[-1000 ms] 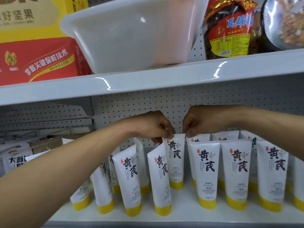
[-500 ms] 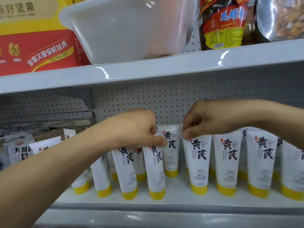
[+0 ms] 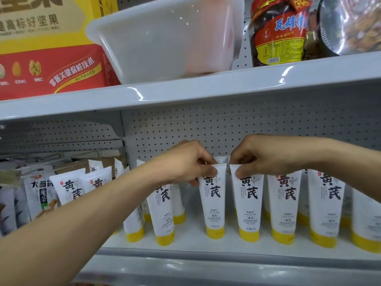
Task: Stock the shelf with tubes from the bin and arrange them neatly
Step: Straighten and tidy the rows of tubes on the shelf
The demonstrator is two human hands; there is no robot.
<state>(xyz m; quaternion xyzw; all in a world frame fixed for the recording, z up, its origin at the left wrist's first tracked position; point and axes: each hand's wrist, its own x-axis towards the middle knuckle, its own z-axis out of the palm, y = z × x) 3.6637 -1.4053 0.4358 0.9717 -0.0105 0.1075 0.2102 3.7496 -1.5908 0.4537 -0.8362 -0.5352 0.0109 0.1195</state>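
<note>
White plastic tubes with yellow caps stand cap-down along the pale lower shelf (image 3: 185, 242), and both hands are on the front row. Left hand (image 3: 185, 162) pinches the flat crimped top of one white tube (image 3: 213, 203) between thumb and fingers; right hand (image 3: 259, 157) pinches the top of its neighbouring white tube (image 3: 248, 205) just to the right, the two tubes upright and close together but not touching. More tubes line up to the right, and a looser, tilted cluster leans at the left behind the left forearm (image 3: 92, 213), which hides several of them (how many, hard to say). Farther left sit printed snack packets (image 3: 39, 195). A perforated grey back panel (image 3: 226, 124) closes the far side. On the upper shelf (image 3: 185, 89) rests a translucent white plastic bin (image 3: 165, 38), flanked by a red-and-yellow cardboard box (image 3: 51, 65) on the left and a dark jar with a red and yellow label (image 3: 278, 34) on the right.
</note>
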